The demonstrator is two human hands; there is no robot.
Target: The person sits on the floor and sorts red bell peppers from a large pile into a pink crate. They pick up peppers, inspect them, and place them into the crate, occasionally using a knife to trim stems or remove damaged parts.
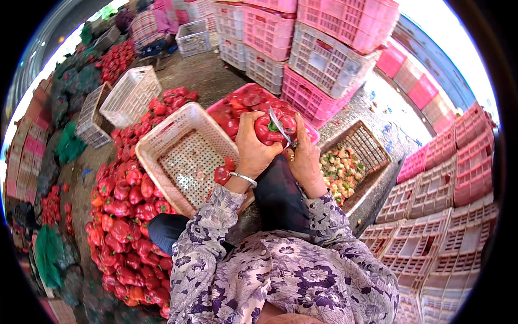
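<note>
My left hand [255, 143], with a bracelet at its wrist, is closed around a red bell pepper [265, 129] that has a green stem. In my right hand [303, 156] is a small knife [276, 120], its blade lying across the pepper near the stem; the handle is mostly hidden by the fingers. Right under both hands, a pink crate [313, 133] holds many red peppers. A whitish plastic crate [178, 194] with a few red pieces stands just left of my left hand. Right of my right hand, a brown-stained crate [374, 139] contains cut pepper cores [342, 168].
A big heap of red peppers [125, 231] lies at the left. Stacked pink and white crates [323, 60] rise ahead, with more stacks [433, 222] at the right. Another person [151, 28] is at the upper left, near empty crates [133, 95] and green mesh sacks [68, 143].
</note>
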